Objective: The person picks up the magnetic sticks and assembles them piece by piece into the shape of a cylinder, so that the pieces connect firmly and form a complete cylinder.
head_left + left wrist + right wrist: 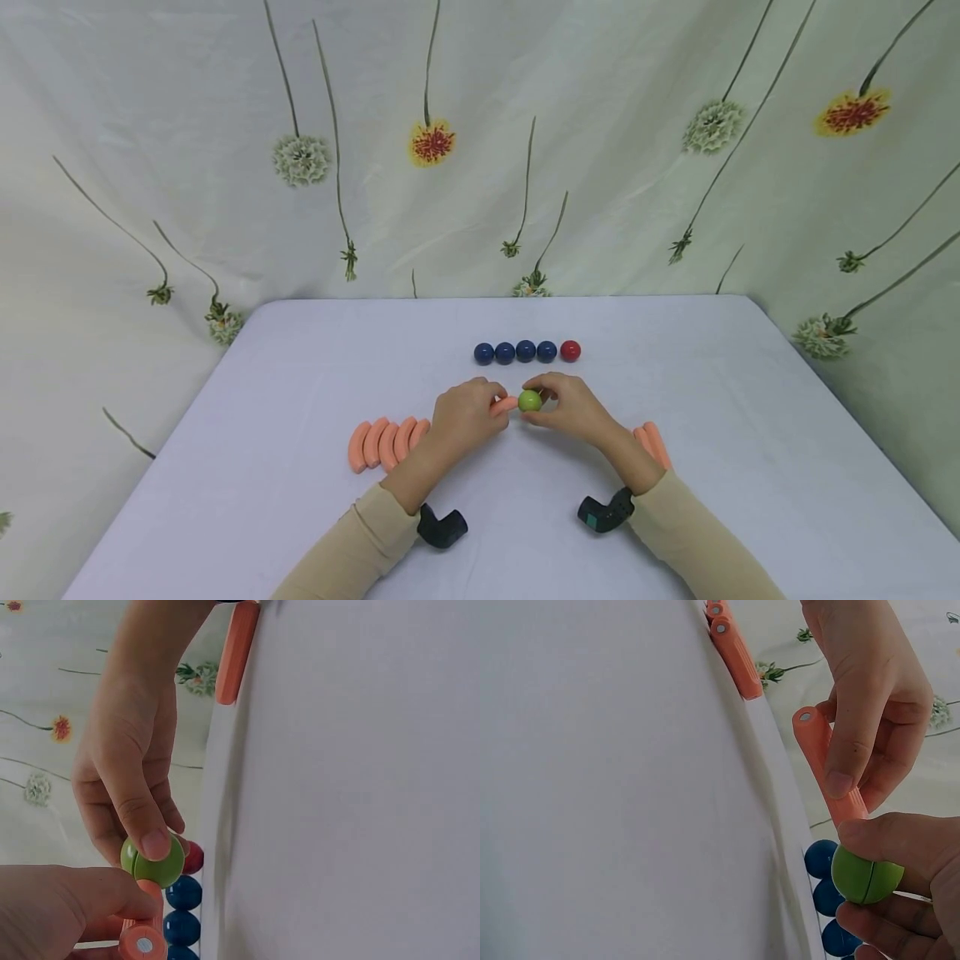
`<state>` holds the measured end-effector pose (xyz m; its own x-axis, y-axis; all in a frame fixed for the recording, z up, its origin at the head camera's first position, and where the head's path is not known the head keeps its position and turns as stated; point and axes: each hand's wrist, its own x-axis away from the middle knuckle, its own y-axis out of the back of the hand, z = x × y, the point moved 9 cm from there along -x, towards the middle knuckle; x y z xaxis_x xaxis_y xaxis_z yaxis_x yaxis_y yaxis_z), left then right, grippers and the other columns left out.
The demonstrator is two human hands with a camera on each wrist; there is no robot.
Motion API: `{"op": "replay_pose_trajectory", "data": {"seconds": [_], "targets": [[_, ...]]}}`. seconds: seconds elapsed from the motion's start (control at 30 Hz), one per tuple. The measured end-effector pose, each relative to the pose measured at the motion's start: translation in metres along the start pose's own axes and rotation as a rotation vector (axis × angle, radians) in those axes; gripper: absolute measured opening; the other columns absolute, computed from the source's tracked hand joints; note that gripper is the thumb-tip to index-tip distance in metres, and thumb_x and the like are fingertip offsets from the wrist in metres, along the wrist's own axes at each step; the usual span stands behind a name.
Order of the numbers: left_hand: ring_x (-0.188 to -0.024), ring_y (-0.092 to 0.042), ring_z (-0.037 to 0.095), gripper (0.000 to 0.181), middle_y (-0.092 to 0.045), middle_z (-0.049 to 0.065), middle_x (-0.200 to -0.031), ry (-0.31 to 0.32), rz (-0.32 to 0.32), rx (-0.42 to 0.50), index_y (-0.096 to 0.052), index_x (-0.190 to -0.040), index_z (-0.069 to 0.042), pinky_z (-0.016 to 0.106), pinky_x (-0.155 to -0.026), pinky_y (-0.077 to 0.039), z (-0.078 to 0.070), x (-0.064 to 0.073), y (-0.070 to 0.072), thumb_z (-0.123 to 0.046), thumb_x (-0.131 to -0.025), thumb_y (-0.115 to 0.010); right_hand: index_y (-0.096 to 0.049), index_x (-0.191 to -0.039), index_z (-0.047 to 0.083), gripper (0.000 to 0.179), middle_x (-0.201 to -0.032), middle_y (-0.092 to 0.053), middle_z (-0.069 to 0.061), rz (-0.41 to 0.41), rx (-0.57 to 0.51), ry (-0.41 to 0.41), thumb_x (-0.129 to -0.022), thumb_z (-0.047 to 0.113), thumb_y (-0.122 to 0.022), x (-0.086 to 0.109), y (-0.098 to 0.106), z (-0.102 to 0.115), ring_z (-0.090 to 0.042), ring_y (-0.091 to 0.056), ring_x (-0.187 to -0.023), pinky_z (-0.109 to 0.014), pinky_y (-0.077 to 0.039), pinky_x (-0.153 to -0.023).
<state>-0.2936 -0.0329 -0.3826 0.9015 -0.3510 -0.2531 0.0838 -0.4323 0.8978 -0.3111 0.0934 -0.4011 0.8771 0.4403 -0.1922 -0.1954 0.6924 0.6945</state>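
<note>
Over the middle of the table, my left hand (pixel 468 414) pinches a straight orange rod (pixel 504 405) between thumb and fingers. A round metal disc, likely a magnet, shows in the rod's near end (pixel 805 717) in the right wrist view. My right hand (pixel 573 408) grips a green ball (pixel 529 401) with a dark seam around it, thumb on one side and fingers on the other. The rod's far end meets the green ball (pixel 159 862) in the left wrist view. Just behind the hands sit several blue balls (pixel 505 353) and a red ball (pixel 570 351) in a row.
Several curved orange rods (pixel 360 447) lie side by side on the left, partly behind the left forearm. Straight orange rods (pixel 657 446) lie beside the right forearm. Black wrist devices (pixel 442 529) stick out at both cuffs. A flowered cloth (pixel 480 208) hangs behind the white table (pixel 337 350).
</note>
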Motion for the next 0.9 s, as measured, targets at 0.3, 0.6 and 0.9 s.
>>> {"op": "replay_pose_trajectory", "data": {"seconds": [0.3, 0.6, 0.9], "targets": [[-0.058, -0.049, 0.012, 0.015, -0.059, -0.001, -0.074, 0.004, 0.020, 0.007, -0.074, -0.093, -0.010, 0.027, -0.050, -0.041, -0.003, 0.000, -0.001, -0.019, -0.081, -0.075, -0.068, -0.112, 0.001, 0.039, -0.101, -0.068, -0.002, -0.002, 0.002, -0.011, -0.079, 0.015, -0.081, 0.002, -0.002, -0.006, -0.015, -0.061, -0.087, -0.038, -0.049, -0.081], [-0.059, -0.049, 0.013, 0.017, -0.061, 0.000, -0.078, 0.020, 0.049, -0.008, -0.074, -0.095, -0.011, 0.026, -0.052, -0.041, -0.003, -0.001, -0.006, -0.016, -0.079, -0.075, -0.068, -0.111, 0.001, 0.037, -0.100, -0.067, -0.002, -0.005, -0.005, -0.006, -0.079, 0.013, -0.080, 0.004, -0.003, -0.008, -0.015, -0.060, -0.087, -0.037, -0.050, -0.079], [-0.059, -0.048, 0.013, 0.018, -0.058, -0.003, -0.076, 0.009, 0.051, -0.023, -0.074, -0.095, -0.013, 0.028, -0.051, -0.039, 0.000, -0.004, -0.015, -0.016, -0.077, -0.075, -0.068, -0.110, 0.000, 0.035, -0.102, -0.067, -0.004, -0.003, -0.010, -0.009, -0.080, 0.012, -0.080, 0.007, -0.005, -0.012, -0.017, -0.062, -0.089, -0.039, -0.051, -0.084]]}}
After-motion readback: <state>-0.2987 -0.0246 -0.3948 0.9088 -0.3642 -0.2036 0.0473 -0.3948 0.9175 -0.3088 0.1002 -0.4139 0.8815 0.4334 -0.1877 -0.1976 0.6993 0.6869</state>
